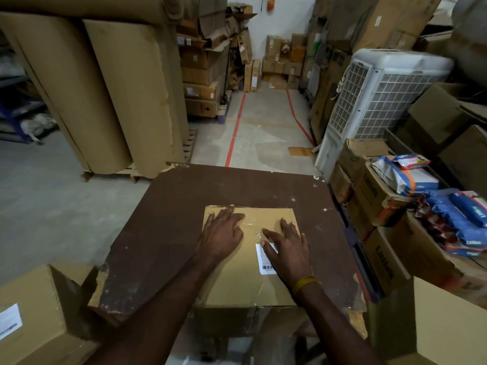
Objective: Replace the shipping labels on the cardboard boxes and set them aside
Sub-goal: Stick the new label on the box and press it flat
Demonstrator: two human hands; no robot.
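Both hands lie flat, fingers straight, on the box — left hand steadying, right hand pressing the label. Uneven pressure could wrinkle it — or slide the box.

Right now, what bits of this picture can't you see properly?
All from the head view:
- The white label: its print is too small to read, and the right hand covers part of it.
- The cardboard box: both forearms hide part of its top.
- The second label on the box at lower left: cut off by the picture's edge and blurred.
- The left hand lies flat; nothing shows under it.
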